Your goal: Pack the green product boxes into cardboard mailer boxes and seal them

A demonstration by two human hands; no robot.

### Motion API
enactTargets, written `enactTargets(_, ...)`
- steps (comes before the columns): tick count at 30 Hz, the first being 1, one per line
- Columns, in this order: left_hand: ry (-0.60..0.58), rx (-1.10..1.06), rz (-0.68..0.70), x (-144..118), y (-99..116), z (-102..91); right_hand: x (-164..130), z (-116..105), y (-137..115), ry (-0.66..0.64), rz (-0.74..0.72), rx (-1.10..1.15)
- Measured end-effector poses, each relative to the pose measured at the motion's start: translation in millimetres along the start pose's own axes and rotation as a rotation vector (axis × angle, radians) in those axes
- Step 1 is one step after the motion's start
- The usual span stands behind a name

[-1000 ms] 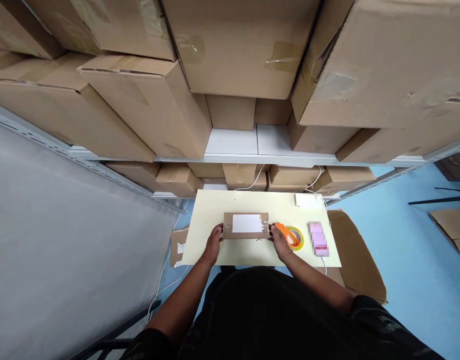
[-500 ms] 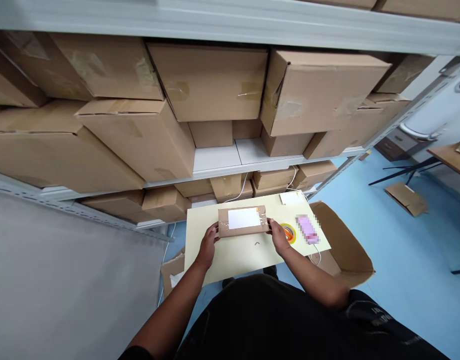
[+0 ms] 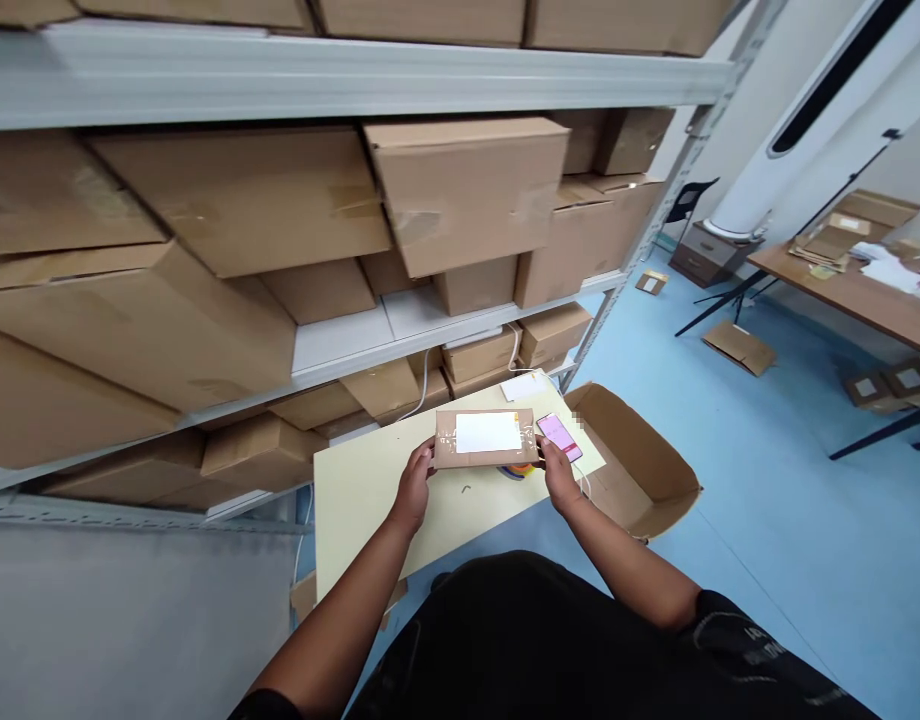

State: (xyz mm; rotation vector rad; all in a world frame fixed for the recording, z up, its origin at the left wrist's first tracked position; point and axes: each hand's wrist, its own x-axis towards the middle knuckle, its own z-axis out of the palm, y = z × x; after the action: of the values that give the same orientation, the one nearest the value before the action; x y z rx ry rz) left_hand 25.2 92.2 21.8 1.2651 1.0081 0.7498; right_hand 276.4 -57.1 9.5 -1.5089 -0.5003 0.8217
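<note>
Brown cardboard parcel [image 3: 487, 438], white label up, taped at both ends; lifted level just above pale bench [image 3: 370, 490]. Left hand [image 3: 413, 486] and right hand [image 3: 559, 472] fingers clamped on opposite short ends, steadying it. Beyond right fingers: pink phone [image 3: 558, 436]. Under parcel, by right fingers: tape roll [image 3: 518, 471]. Further right: open carton [image 3: 640, 470].

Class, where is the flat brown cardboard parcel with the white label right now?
In the head view, the flat brown cardboard parcel sits centre, gripped between left hand and right hand above the pale yellow table.
</note>
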Motion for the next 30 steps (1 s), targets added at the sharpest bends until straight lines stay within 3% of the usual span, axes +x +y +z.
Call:
enactTargets(10,-0.097,-0.031,0.051,3,12,170.8,10,-160,-18,0.076,-0.042,0.033)
enactTargets(15,-0.162,-0.040,0.026,6,16,232.1,17,-220,-23,0.150,-0.035,0.021)
enactTargets(21,-0.287,0.085,0.001,29,26,280.9,23,-260,-21,0.253,-0.019,0.056)
enactTargets(30,-0.562,0.104,-0.025,105,22,348.3,38,-284,-15,0.541,0.018,0.070)
